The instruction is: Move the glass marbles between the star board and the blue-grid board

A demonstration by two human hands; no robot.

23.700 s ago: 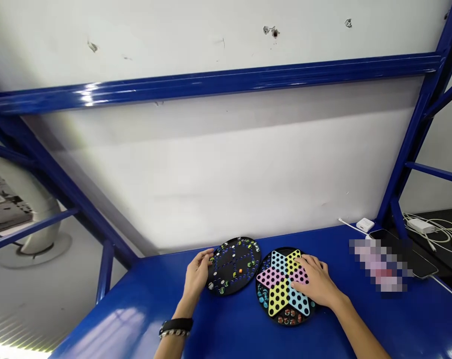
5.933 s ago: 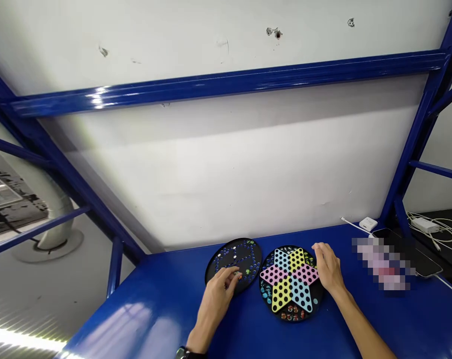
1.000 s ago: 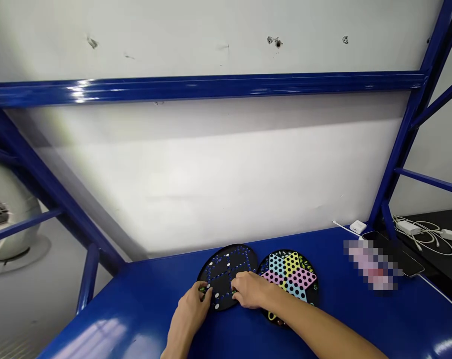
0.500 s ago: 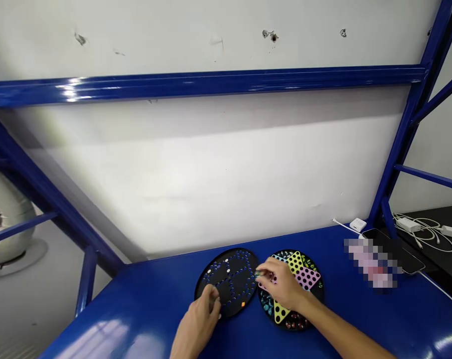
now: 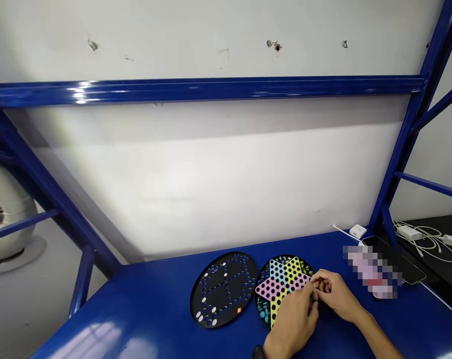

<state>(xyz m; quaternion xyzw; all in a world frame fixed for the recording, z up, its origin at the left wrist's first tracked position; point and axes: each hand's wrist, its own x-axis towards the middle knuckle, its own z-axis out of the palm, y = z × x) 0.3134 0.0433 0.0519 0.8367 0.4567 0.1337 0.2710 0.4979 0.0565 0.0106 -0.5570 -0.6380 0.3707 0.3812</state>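
A round Chinese checkers board [image 5: 279,269] with a coloured star of holes lies on the blue table, small glassy marbles in the pockets around its rim. Over its right side, my left hand [image 5: 295,319] has its fingers curled in and covers the lower right of the star. My right hand [image 5: 336,294] meets it from the right, fingertips pinched by the left fingers. Whatever is between the fingertips is hidden or too small to name. To the left is a round black board [image 5: 235,290] with rings of holes, several white pieces and an orange block [image 5: 239,310].
A phone [image 5: 405,262] lies at the right, partly blurred, near a white charger [image 5: 358,231]. White cables [image 5: 431,239] rest on a black surface beyond the frame post. A blue metal bar [image 5: 211,89] crosses the white wall behind.
My left hand has left the black board and moved right over the checkers board. My right hand has shifted right from the star's left side, and both hands now meet.
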